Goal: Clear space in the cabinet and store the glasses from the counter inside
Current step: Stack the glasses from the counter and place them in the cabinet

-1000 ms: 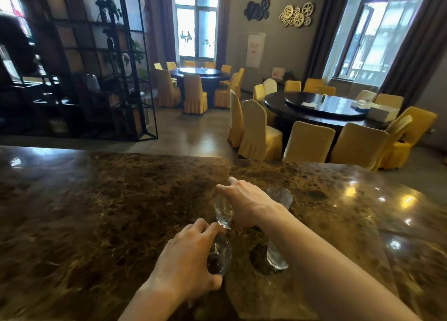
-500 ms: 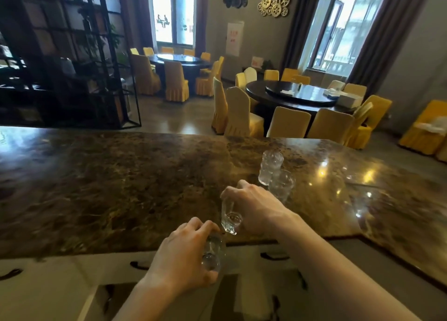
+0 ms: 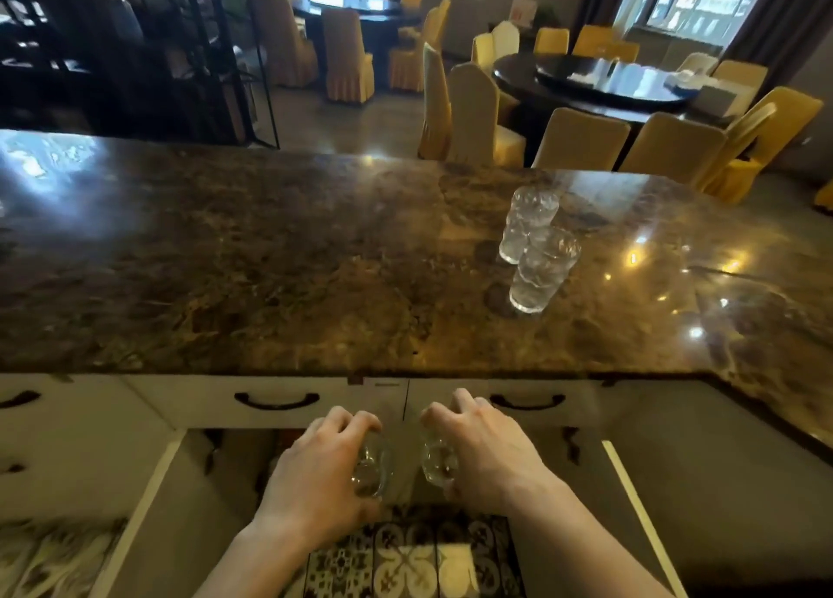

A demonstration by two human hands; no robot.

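Note:
My left hand (image 3: 315, 467) grips a small clear glass (image 3: 372, 469) from above. My right hand (image 3: 484, 449) holds a second small clear glass (image 3: 437, 460) the same way. Both hands hang side by side below the counter's front edge, in front of the open cabinet (image 3: 252, 458), whose two white doors (image 3: 148, 498) swing outward. On the dark marble counter (image 3: 270, 259), to the right, two taller textured glasses stand close together: a far tall glass (image 3: 527, 223) and a near tall glass (image 3: 541, 273). The cabinet's inside is dark and mostly hidden by my hands.
Two white drawers with black handles (image 3: 277, 401) sit under the counter edge. Patterned floor tiles (image 3: 405, 557) show below my hands. Beyond the counter are round dark tables (image 3: 599, 84) with yellow-covered chairs and a black metal shelf (image 3: 135, 56) at the left.
Both hands lifted a small glass each off the counter and came down and toward me, below the counter edge to the open cabinet. The view tilted downward. The two tall glasses stayed put.

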